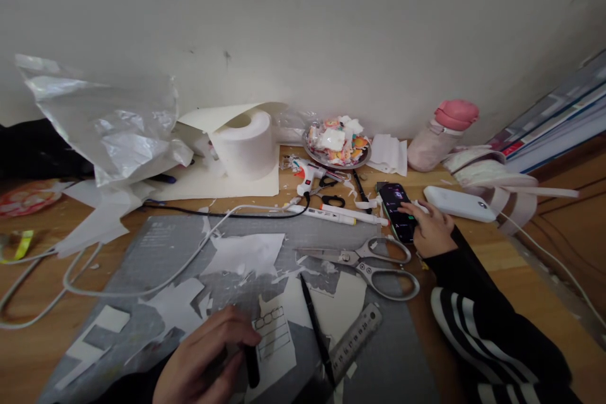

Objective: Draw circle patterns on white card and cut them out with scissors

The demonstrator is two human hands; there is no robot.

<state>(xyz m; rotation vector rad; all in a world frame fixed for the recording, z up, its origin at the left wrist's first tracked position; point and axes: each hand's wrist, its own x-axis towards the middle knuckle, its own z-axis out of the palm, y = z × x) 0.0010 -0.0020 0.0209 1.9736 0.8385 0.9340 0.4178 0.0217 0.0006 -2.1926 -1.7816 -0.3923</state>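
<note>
Two hands busy: right of centre, your right hand point(432, 231), fingers loose, touched the phone point(392, 200) just leftward, its long axis leaning up-left; bottom centre, your left hand point(206, 353) pinched a marker point(252, 368) by the card point(279, 353).

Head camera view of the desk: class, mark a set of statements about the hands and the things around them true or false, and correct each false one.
1. The right hand has its fingers at the phone. True.
2. The left hand holds the scissors. False: it holds a short black object; the scissors lie untouched.
3. The pink-lidded bottle stands to the right of the bowl of scraps. True.
4. The metal ruler leans upright against the wall. False: it lies flat at the front, close to a black pen.
5. A black cord runs from the white glue gun. True.
</note>
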